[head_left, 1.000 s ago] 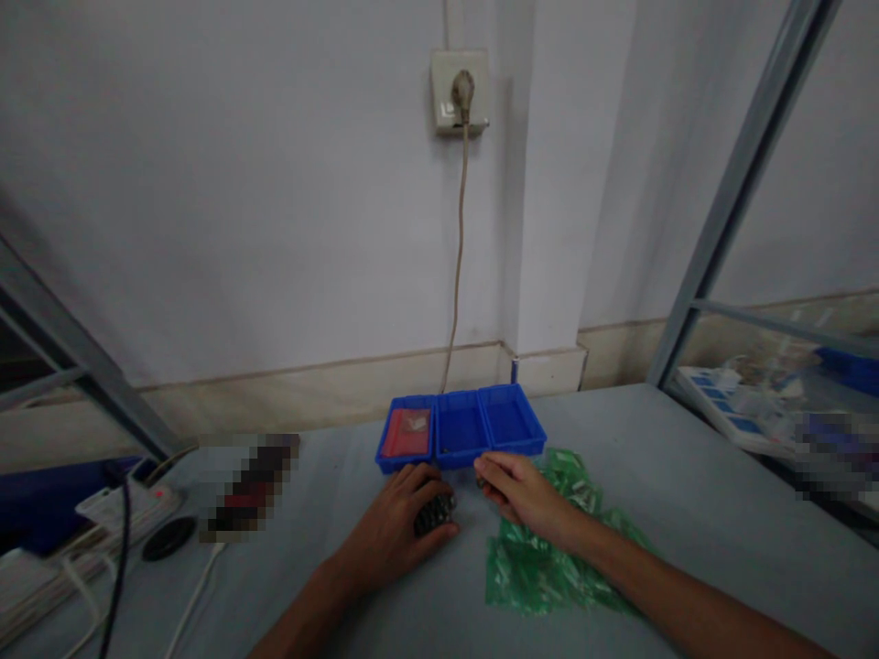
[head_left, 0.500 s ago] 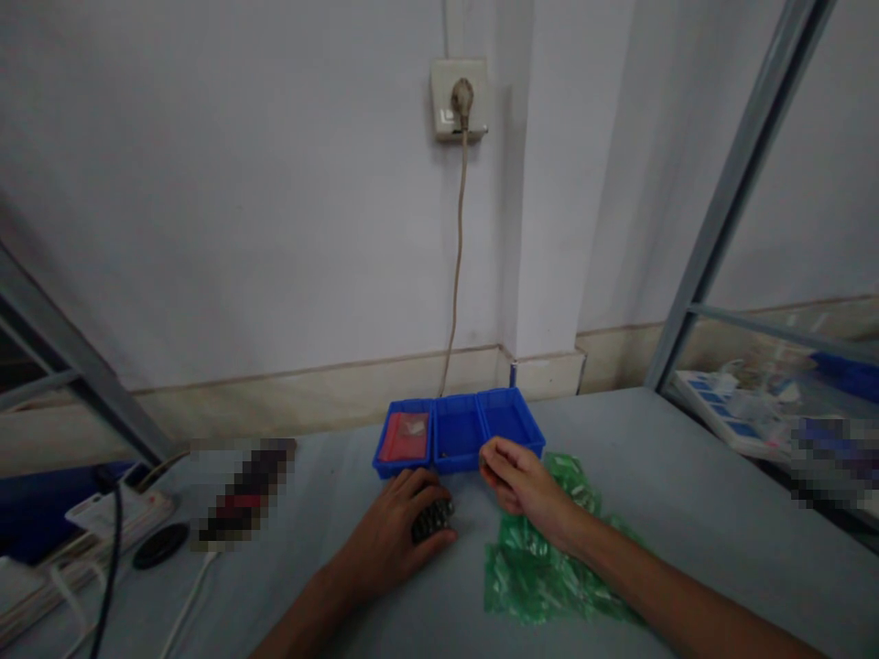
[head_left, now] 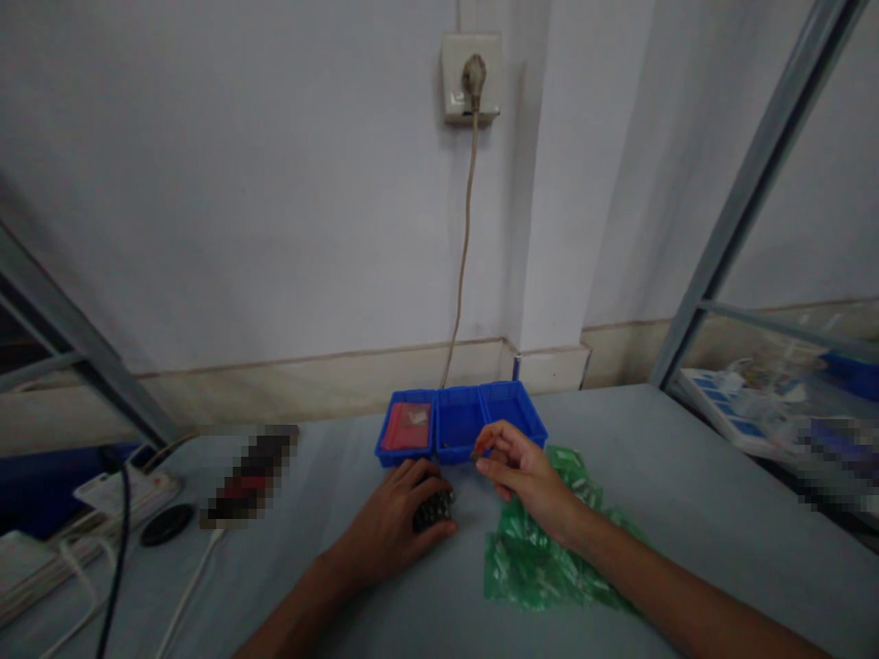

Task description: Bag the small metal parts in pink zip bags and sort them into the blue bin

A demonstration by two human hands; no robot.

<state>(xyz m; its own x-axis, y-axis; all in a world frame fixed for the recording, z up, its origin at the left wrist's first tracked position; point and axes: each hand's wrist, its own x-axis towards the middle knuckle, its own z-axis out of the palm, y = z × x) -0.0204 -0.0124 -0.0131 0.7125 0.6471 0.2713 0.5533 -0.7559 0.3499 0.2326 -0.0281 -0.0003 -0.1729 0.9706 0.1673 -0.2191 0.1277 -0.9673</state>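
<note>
My left hand (head_left: 405,517) rests on the table, its fingers curved round a small dark object with shiny bumps in rows (head_left: 434,509); the hand covers much of it. Just to the right, my right hand (head_left: 518,471) is raised in front of the blue bins, thumb and forefinger pinching a tiny dark piece (head_left: 475,456) too small to name. Behind the hands stand joined blue plastic bins (head_left: 457,453). A red packet (head_left: 406,428) with a pale label lies in the left bin. Green plastic bags (head_left: 542,567) lie crumpled beneath my right forearm.
A blurred-out device (head_left: 251,480) with a white cable lies at left, beside a black disc (head_left: 168,524). Power strips and cables crowd the left edge. A corded plug (head_left: 474,78) sits in the wall socket. Metal frame posts (head_left: 755,197) slant up at both sides.
My right hand has turned and its fingers have straightened, bringing a tiny piece into sight at the fingertips. My left hand stays round the dark object. The view has shifted slightly.
</note>
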